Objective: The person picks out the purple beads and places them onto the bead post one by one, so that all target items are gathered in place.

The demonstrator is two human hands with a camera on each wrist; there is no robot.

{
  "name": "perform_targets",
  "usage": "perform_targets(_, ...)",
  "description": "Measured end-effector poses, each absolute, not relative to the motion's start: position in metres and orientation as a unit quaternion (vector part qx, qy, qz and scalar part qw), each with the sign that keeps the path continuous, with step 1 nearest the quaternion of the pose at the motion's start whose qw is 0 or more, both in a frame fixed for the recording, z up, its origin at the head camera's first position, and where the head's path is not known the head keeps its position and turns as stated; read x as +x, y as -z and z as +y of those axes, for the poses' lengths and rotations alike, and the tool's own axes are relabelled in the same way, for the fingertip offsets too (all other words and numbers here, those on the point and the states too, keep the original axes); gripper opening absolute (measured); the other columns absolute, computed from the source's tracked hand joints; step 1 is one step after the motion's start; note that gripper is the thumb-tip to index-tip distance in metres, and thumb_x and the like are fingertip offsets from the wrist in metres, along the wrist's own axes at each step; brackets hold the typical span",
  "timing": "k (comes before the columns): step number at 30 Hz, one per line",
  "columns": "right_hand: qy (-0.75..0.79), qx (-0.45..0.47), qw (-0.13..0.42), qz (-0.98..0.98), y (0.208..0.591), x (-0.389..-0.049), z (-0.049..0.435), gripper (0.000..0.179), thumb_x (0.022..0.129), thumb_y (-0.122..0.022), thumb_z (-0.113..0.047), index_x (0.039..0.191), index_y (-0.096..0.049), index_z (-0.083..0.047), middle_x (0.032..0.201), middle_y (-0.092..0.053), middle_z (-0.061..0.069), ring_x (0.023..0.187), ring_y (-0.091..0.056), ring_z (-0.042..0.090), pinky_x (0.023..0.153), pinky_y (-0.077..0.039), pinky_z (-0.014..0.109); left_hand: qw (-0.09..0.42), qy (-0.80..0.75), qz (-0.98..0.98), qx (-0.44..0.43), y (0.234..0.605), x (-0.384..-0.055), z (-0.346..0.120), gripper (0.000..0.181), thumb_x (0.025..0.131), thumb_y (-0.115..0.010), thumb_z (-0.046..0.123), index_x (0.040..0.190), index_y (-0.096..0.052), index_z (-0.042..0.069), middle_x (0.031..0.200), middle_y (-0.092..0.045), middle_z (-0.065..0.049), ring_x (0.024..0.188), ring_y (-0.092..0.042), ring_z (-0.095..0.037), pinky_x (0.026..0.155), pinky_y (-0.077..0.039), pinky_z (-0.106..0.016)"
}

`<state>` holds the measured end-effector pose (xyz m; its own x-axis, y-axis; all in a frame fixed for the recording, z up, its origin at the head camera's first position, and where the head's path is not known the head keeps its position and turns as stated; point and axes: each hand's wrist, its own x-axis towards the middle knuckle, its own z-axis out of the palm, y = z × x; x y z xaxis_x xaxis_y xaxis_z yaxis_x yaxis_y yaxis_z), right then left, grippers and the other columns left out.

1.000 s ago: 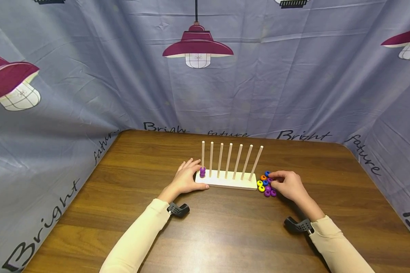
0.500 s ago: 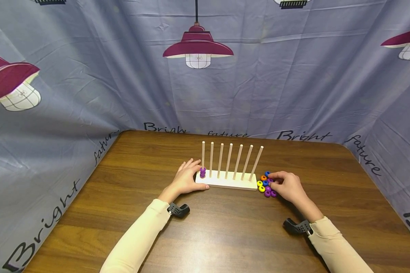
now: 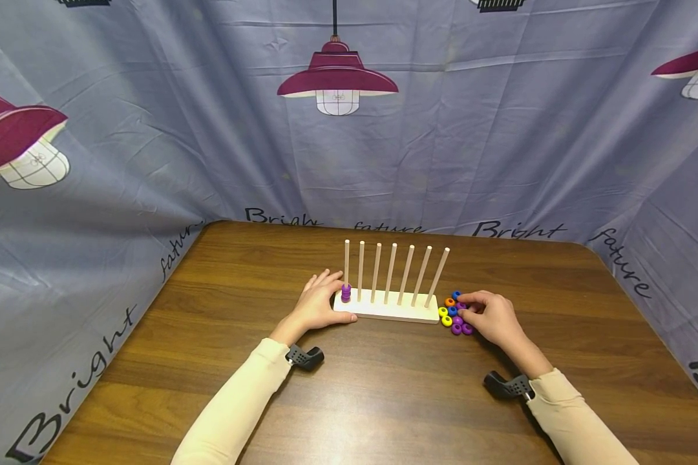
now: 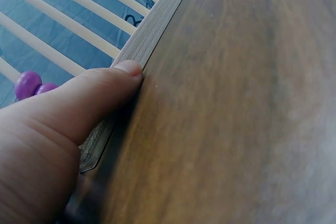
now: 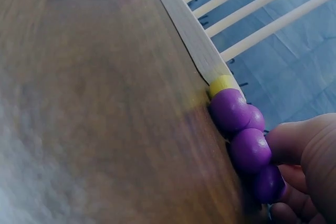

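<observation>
The left hand [image 3: 313,307] lies spread, fingers pointing far, thumb stretched right. The right hand [image 3: 493,316] curves thumb and index finger toward each other, pointing left. Both sleeved forearms extend from the near side.

- Head view: glare is reflected by the tabletop [image 3: 378,387] at 6 o'clock.
- Wrist views: dimmer; the tabletop is blurred; sheen is shown at 4 o'clock (left), 8 o'clock (right).

Seven pegs [image 3: 390,272], two yellow beads [image 3: 446,322], two hands [image 3: 313,306]

Brown wood-grain table [image 3: 355,387] — pale pegged stand [image 3: 392,312], coloured beads [image 3: 452,311] just beside.
</observation>
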<state>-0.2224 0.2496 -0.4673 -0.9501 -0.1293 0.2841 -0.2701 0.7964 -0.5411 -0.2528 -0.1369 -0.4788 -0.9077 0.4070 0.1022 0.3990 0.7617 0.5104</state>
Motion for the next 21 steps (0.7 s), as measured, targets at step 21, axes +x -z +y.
perform_targets(21, -0.323, 0.094, 0.103, -0.936, 0.4599, -0.2228, 0.2522, 0.02, 0.079, -0.083, -0.005, 0.098, -0.078, -0.001, 0.079, -0.076, 0.009, 0.068, -0.059, -0.001, 0.06, -0.048, 0.017, 0.006, -0.269, 0.938, 0.217, 0.4791, -0.2528, -0.1383, 0.075, 0.075, -0.083, 0.051, 0.134, -0.063, 0.01, 0.161, -0.044, -0.012, 0.156, -0.026, -0.038, 0.129, -0.014, -0.057)
